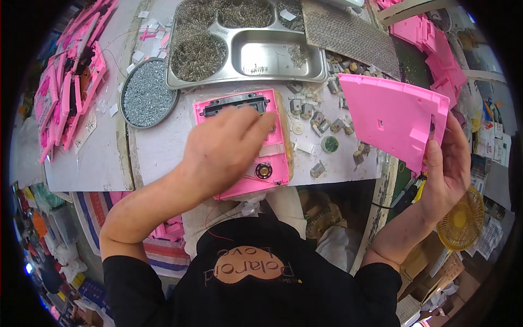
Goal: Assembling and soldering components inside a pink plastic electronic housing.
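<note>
On the table in front of me lies a pink plastic housing (239, 188). A black bar-shaped part (223, 102) spans its far end, and a small round speaker (263, 171) sits near its right front corner. My left hand (226, 141) is over the housing, its fingers curled together by the black part. Whatever they may pinch is hidden beneath the hand. To the right, my right hand (451, 163) grips a flat pink plastic panel (389, 117) by its right edge, holding it tilted above the table. Thin red wire (213, 210) hangs from the housing's near edge.
A metal compartment tray (239, 83) holding many small springs stands at the back. Left of the housing is a round dish of screws (148, 95). Small motors (318, 120) lie scattered to its right. Pink parts (68, 90) are stacked at far left.
</note>
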Available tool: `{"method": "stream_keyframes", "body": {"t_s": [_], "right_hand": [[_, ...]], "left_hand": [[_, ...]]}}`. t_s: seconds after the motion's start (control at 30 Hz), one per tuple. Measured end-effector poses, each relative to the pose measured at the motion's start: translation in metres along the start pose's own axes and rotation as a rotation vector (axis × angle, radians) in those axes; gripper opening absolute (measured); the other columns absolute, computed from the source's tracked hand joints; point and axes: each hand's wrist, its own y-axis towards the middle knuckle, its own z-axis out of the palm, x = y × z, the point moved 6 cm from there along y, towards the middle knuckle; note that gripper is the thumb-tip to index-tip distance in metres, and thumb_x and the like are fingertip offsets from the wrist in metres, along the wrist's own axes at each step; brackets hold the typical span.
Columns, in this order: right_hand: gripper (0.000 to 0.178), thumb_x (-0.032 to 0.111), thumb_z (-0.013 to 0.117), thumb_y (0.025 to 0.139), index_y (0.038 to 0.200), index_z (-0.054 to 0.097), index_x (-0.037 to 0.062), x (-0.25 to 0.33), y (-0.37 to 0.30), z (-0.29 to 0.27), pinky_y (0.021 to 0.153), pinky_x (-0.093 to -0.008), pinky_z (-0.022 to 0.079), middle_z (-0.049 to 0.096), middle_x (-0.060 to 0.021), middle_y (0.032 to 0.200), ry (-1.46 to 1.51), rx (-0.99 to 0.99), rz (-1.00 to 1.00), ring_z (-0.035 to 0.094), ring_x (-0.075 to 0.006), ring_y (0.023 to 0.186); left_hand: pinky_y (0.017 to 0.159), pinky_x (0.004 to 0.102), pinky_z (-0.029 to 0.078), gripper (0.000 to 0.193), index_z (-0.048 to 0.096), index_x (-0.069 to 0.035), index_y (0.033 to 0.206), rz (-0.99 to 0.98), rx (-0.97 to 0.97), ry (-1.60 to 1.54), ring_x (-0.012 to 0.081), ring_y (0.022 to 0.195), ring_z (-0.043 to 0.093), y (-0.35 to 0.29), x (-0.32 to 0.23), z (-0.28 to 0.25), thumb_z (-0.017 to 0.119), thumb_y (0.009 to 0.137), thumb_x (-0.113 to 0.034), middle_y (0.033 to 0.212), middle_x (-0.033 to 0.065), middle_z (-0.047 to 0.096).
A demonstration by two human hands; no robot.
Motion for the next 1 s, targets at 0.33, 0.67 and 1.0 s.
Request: {"method": "stream_keyframes", "body": {"t_s": [0.33,0.67,1.0], "right_hand": [[0.043,-0.005,0.065,0.091,0.134,0.061,-0.0083,0.01,0.002,0.017,0.094,-0.0291,0.052,0.071,-0.0163,0.116,0.108,0.086,-0.012,0.069,-0.0178,0.101],[0.025,0.002,0.069,0.092,0.115,0.071,-0.0071,0.04,0.093,0.073,0.095,-0.0308,0.055,0.074,-0.0164,0.114,0.177,-0.156,-0.415,0.071,-0.0209,0.107],[0.022,0.01,0.083,0.076,0.096,0.075,0.0047,-0.013,-0.04,0.194,0.078,-0.0378,0.05,0.07,-0.0091,0.092,-0.137,0.301,-0.286,0.063,-0.0283,0.088]], "left_hand": [[0.067,0.0318,0.044,0.053,0.069,-0.006,0.124,-0.001,-0.22,-0.233,0.0195,0.083,0.058,0.008,0.025,-0.025,0.081,0.073,-0.009,0.099,0.0046,0.061],[0.076,0.0252,0.052,0.029,0.068,0.001,0.122,-0.396,-0.331,-0.941,0.0119,0.084,0.066,0.007,0.068,-0.073,0.071,0.098,-0.016,0.099,0.0046,0.072],[0.107,0.0337,0.048,0.04,0.053,0.008,0.141,-0.739,-0.78,-1.088,0.0188,0.123,0.063,-0.114,0.122,-0.066,0.052,0.109,-0.016,0.134,0.0162,0.065]]}}
